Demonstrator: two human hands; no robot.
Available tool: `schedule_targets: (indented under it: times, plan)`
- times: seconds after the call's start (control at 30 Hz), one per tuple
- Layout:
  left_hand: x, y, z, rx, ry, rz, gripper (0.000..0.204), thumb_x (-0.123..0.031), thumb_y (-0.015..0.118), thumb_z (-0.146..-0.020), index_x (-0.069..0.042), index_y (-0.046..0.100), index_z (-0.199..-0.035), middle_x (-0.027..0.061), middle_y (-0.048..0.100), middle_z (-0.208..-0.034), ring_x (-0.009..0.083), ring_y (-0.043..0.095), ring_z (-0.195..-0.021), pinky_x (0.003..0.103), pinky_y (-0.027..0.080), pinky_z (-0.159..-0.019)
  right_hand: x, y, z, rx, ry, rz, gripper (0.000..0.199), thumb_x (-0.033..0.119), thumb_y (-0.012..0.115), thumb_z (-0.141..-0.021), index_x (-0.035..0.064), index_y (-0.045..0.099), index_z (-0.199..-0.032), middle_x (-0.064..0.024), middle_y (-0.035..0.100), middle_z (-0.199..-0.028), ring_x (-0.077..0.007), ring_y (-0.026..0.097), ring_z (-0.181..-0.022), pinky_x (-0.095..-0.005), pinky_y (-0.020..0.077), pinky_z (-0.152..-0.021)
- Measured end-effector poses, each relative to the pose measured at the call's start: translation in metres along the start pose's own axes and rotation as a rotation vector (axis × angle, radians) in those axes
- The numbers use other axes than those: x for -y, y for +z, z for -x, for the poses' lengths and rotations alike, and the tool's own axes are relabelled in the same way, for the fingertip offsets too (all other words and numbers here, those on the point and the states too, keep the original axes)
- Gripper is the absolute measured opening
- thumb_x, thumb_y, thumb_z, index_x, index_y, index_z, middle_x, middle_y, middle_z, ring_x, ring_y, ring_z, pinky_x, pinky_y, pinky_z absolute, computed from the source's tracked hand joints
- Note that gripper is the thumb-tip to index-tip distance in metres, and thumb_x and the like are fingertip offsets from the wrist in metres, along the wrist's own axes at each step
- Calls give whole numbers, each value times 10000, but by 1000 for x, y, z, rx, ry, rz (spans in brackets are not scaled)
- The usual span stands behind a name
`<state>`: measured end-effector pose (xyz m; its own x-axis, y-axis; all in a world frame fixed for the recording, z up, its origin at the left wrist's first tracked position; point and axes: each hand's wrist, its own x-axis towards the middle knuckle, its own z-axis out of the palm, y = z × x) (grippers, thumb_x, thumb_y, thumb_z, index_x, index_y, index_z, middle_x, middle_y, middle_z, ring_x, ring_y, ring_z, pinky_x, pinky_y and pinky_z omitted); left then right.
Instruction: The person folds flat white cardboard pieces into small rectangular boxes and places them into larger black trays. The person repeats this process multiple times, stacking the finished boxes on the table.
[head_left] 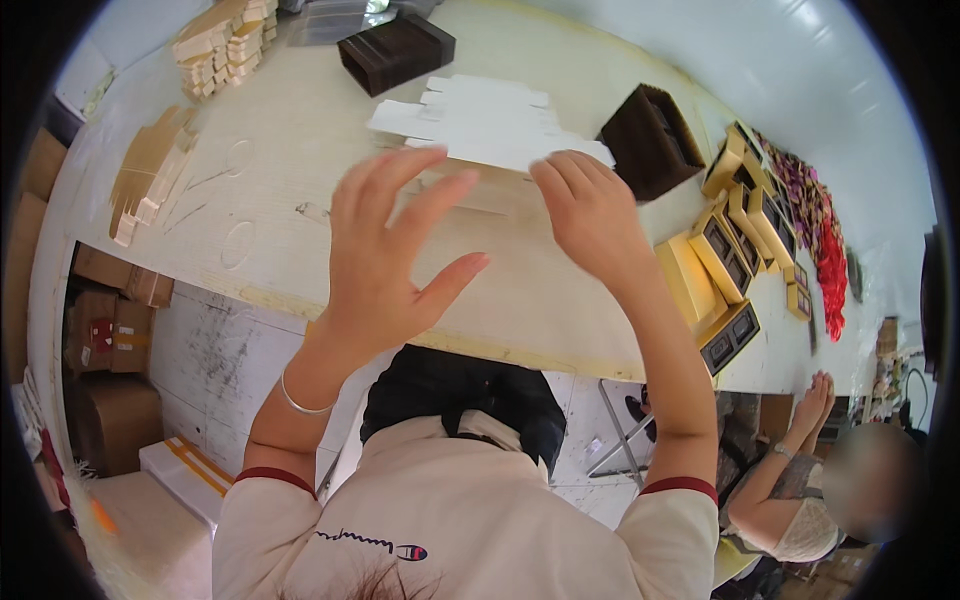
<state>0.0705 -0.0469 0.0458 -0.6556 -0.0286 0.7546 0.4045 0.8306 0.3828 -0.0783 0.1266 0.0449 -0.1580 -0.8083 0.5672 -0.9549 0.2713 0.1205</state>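
Note:
A flat white cardboard box blank point(490, 115) with cut tabs is in front of me on the table, its near edge tan. My left hand point(375, 250) is at its near left side, fingers spread and thumb pointing right. One of its fingertips overlaps the blank's corner; whether it touches cannot be told. At the near right corner, my right hand point(590, 215) has its fingers curled together on the blank's edge. The thumb there is hidden.
Two dark brown open boxes stand beyond, one at the back point(395, 52) and one at right point(652, 145). Gold boxes point(735, 235) pile up farther right near red material point(830, 275). Tan cardboard blanks point(150, 175) lie at left. Another person point(790, 480) sits at lower right.

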Motion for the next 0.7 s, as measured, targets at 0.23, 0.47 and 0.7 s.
schedule_targets:
  times: [0.23,0.47,0.7]
  plan:
    - [-30,32,63,387,219,35,290,-162,746,-753,-87,626,-1007,48,647,-971,242,585,-905,443,445,-835,83,-62,125,80,206,-177,184,18,653,-681,13,588,-853,-120,587,-846,-288,573,-759,-355,475,-689]
    - [-39,65,67,550,-311,103,199,-95,703,-775,-108,627,-958,55,618,-899,232,574,-794,367,444,-698,100,-21,164,-90,714,-367,174,29,675,-757,38,613,-920,-144,592,-1042,-301,582,-919,-398,457,-786]
    - [-36,65,76,528,66,146,249,-122,745,-730,-61,671,-960,56,593,-984,253,558,-861,373,455,-744,102,-20,169,80,334,-122,310,123,695,-750,4,616,-1025,-128,562,-1107,-270,555,-1013,-380,454,-831]
